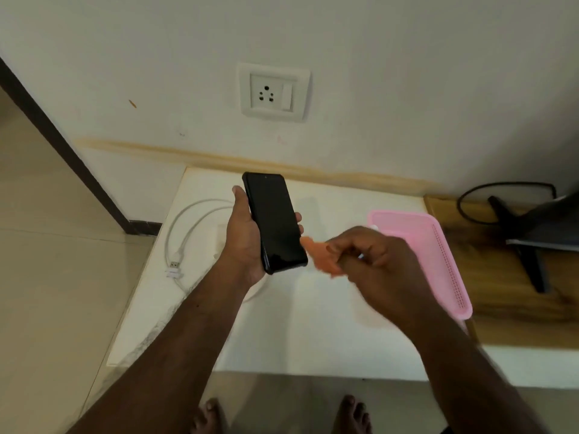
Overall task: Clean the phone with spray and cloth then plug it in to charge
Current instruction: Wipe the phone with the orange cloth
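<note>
My left hand (241, 236) holds a black phone (274, 220) upright above the white table (313, 333), dark screen facing me. Just right of the phone's lower edge, my right hand (372, 255) is closed on a small orange cloth (322, 256), which looks motion-blurred. A white charging cable (188, 227) lies coiled on the table's left side, its USB plug (174, 264) near the left edge. A white wall socket (274, 92) with a switch sits on the wall above the table. No spray bottle is clearly visible.
A pink plastic tray (438, 245) lies on the table's right side, partly behind my right hand. Right of it, a wooden surface (501, 292) carries a black stand (520, 242) and a black cable. My bare feet show below the table's front edge.
</note>
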Demonstrator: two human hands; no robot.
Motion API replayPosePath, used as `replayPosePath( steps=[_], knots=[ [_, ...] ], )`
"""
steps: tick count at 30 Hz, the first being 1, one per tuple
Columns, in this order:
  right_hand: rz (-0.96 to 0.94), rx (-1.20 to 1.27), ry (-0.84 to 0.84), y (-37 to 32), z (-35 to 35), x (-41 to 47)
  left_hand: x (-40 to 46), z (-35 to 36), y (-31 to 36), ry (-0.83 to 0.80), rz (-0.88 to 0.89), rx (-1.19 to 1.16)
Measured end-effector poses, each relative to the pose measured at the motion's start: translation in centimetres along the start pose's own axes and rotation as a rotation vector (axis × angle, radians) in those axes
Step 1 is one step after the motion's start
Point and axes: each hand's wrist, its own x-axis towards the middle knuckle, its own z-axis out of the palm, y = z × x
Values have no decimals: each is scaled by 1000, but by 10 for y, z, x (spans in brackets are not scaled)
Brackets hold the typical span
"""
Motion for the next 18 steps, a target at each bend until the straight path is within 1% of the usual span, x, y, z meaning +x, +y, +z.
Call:
replayPosePath(
  steps=[4,7,13,16,18],
  knots=[
    [133,441,168,10,-23,5,1,-2,-3,36,-60,67],
    [157,661,286,25,-51,10,3,-3,-7,37,-129,109],
    [301,871,502,74,-85,13,9,-2,-22,79,-215,181],
    [371,894,576,96,-86,9,13,1,-34,135,-244,165],
    [409,882,595,107,-84,8,16,4,-40,184,-246,179]
  ],
)
